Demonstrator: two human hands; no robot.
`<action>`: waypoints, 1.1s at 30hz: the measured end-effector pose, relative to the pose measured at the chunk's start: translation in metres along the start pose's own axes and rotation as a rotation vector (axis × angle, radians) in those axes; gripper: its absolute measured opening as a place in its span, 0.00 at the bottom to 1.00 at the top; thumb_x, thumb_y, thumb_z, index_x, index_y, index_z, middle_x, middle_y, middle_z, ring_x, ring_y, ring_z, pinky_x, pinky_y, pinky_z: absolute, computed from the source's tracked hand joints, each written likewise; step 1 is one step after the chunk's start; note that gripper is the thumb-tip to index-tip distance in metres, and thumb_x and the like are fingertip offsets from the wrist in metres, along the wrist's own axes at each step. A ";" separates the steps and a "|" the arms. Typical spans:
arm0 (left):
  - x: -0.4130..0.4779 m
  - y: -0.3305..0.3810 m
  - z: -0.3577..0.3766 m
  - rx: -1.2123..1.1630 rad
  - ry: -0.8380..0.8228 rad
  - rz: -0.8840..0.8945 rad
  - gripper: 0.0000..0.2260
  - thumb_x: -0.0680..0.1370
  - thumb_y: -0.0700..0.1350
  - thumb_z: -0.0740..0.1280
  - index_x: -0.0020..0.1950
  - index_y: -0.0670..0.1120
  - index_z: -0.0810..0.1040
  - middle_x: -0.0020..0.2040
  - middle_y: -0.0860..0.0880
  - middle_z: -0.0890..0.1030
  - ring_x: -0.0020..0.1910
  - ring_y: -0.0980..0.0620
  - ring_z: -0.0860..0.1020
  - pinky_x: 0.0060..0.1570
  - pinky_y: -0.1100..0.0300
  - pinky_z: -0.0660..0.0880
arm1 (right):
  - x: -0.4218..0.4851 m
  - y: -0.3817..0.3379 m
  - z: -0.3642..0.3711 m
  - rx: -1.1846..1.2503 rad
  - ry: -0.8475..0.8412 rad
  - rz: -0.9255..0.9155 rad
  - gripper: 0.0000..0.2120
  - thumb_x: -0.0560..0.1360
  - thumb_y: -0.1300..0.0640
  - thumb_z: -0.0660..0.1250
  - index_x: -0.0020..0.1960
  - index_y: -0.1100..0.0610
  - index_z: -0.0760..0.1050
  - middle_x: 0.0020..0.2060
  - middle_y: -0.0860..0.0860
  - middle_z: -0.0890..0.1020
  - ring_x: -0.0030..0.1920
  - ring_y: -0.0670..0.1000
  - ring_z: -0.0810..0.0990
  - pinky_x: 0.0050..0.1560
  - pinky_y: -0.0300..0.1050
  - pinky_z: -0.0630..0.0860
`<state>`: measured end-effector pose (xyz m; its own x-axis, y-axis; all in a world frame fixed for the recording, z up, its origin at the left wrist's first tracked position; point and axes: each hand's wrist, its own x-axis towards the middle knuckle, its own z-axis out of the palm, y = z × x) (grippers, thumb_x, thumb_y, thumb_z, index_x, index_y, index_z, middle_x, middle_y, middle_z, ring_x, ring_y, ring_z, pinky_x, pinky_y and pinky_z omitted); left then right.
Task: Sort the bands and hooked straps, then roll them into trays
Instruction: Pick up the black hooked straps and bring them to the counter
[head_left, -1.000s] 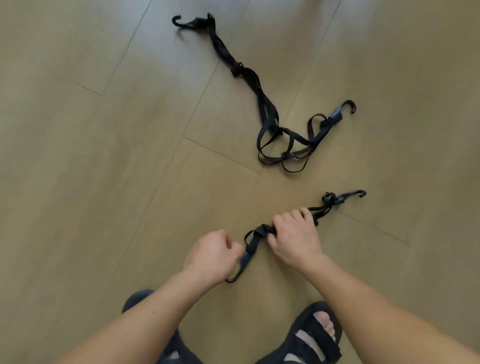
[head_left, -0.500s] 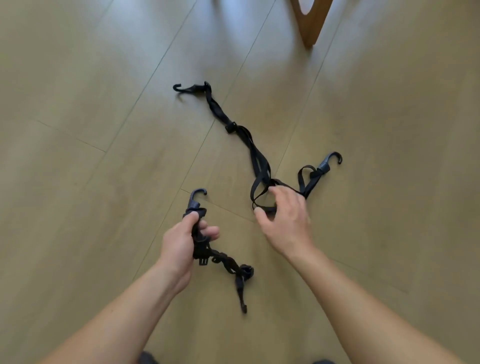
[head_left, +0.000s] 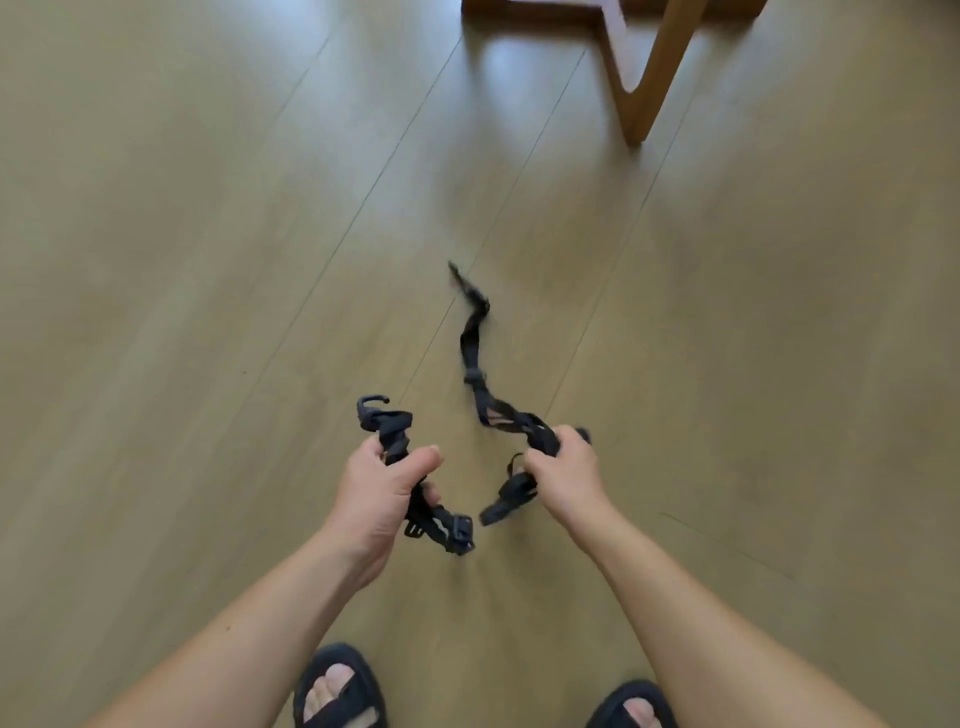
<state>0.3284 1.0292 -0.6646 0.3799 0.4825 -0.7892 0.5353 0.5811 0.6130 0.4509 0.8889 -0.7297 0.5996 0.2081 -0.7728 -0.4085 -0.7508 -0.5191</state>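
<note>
A pale wood-look floor (head_left: 208, 260) fills the scene, its long planks running from near left to far right with thin dark seams and a soft sheen. At the far right stands a wooden leg (head_left: 649, 78) of some furniture, honey-coloured, smooth and slanted, joined to a second slanted piece in a V shape; it is well apart from the straps. At the near edge two dark sandals (head_left: 337, 691) with broad bands show bare toes. Nothing lies between the hands and the straps. Both straps are flat black webbing, limp and twisted. The left grip (head_left: 379, 493) is clamped on the left strap (head_left: 395, 431), fingers and thumb curled round a bunched length of it. A curved black plastic hook (head_left: 370, 408) sticks out just beyond the far side of that grip, and on the near side the webbing hangs toward the right, ending in a black buckle (head_left: 460, 532). The right grip (head_left: 563, 478) is clamped on the right strap (head_left: 472, 353), fingers curled over a gathered bundle. From this grip the webbing snakes away to the far left in loose bends, its far tip blurred, so whether it touches the floor cannot be told. A short folded end (head_left: 506, 501) drops from the near left of the right grip and stops near the buckle without touching it. The two grips are level with each other, apart, each with its own strap.
</note>
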 end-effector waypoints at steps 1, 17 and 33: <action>-0.017 0.014 -0.001 0.029 -0.028 0.012 0.12 0.74 0.40 0.74 0.49 0.45 0.71 0.33 0.50 0.74 0.28 0.52 0.75 0.35 0.58 0.75 | -0.020 -0.011 -0.016 0.049 0.020 -0.008 0.07 0.73 0.62 0.65 0.48 0.52 0.73 0.43 0.49 0.79 0.43 0.50 0.77 0.38 0.43 0.71; -0.420 0.312 0.092 0.337 -0.425 0.378 0.26 0.77 0.42 0.69 0.72 0.59 0.70 0.55 0.46 0.82 0.31 0.53 0.78 0.37 0.58 0.78 | -0.472 -0.233 -0.322 0.355 0.038 -0.418 0.08 0.76 0.66 0.68 0.51 0.55 0.77 0.34 0.54 0.80 0.36 0.52 0.78 0.37 0.50 0.79; -0.671 0.437 0.181 0.858 -0.994 0.933 0.24 0.67 0.48 0.78 0.61 0.54 0.77 0.50 0.55 0.83 0.51 0.57 0.81 0.52 0.58 0.79 | -0.733 -0.309 -0.452 0.235 0.527 -0.974 0.08 0.70 0.51 0.73 0.49 0.49 0.78 0.39 0.47 0.84 0.42 0.48 0.84 0.44 0.44 0.82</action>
<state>0.4443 0.8406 0.1263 0.9309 -0.3537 -0.0913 -0.0379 -0.3421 0.9389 0.4491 0.6849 0.1621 0.9259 0.3078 0.2192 0.3047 -0.2653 -0.9147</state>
